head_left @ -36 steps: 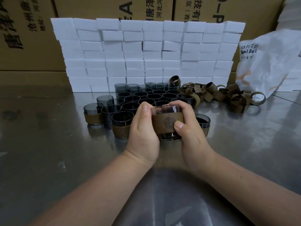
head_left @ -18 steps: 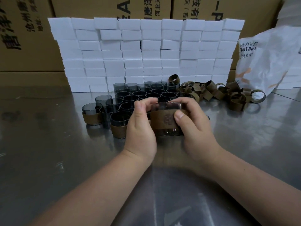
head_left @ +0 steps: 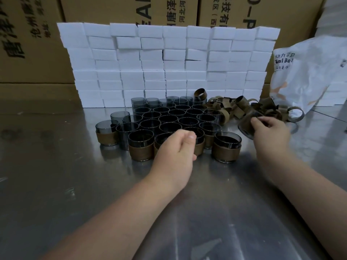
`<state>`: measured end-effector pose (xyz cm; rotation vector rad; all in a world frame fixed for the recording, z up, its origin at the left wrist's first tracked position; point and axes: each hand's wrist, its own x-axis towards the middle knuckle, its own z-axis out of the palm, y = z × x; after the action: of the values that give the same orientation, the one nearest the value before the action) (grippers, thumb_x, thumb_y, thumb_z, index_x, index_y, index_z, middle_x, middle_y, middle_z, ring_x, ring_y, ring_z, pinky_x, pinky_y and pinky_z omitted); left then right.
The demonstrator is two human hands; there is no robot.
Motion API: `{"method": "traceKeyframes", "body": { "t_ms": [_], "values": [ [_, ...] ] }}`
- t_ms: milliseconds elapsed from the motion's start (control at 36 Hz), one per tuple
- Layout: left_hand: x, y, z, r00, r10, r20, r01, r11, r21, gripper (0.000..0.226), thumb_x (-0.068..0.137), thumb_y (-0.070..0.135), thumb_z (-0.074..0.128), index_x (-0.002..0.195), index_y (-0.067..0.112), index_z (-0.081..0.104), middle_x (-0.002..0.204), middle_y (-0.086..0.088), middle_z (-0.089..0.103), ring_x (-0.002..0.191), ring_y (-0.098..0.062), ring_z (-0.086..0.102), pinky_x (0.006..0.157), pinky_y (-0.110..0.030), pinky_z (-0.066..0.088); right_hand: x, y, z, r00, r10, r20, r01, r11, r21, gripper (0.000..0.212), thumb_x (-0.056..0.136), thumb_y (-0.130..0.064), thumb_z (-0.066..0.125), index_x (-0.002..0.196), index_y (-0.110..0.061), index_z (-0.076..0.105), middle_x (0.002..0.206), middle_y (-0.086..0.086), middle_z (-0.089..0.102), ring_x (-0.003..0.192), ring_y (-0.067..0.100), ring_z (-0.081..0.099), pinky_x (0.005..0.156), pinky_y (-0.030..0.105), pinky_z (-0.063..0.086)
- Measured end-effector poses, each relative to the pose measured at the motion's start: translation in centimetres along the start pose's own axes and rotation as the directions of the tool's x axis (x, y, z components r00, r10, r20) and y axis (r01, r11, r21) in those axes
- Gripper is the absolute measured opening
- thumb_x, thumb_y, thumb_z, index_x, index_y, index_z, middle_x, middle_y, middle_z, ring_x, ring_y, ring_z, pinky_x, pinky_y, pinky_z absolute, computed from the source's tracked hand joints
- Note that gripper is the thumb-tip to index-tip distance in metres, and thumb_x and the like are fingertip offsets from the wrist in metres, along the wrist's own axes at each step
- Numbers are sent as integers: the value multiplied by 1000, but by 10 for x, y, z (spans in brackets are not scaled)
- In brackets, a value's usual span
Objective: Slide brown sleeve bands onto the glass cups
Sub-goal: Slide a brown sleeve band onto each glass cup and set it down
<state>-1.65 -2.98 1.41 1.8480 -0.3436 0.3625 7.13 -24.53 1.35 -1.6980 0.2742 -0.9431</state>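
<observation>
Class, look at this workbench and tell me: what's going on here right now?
A person is fitting brown bands onto dark glass cups on a metal table. The right hand grips a tilted banded cup beside the pile of loose bands. The left hand is curled over the front row of banded cups; whether it holds anything is unclear. The bare cups behind have no bands yet.

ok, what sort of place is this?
Likely a packing or assembly bench in a warehouse or small factory: cardboard cartons stacked behind, a wall of white blocks, and dozens of glass cups beside a pile of brown sleeve bands on a steel table.
</observation>
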Motion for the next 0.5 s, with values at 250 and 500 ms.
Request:
{"method": "traceKeyframes", "body": {
  "t_ms": [250,500],
  "values": [
    [-3,-5,4,989,-38,143,24,995,97,26,92,41,34,86,28,57,89,5,62,77,-4,61,74,-34,50,-5,13,11,989,-4,150,33,981,-190,16,87,-20,60,97,-13,71,96,5,66,87,21,60,80,36,51],
    [-2,-13,6,980,-45,193,24,994,110,26,93,39,36,82,28,57,85,4,64,73,-3,61,70,-31,48,-6,15,18,965,43,260,-27,997,-67,25,92,-18,53,112,-13,67,142,0,46,129,15,41,100,24,30]
  ]
}}
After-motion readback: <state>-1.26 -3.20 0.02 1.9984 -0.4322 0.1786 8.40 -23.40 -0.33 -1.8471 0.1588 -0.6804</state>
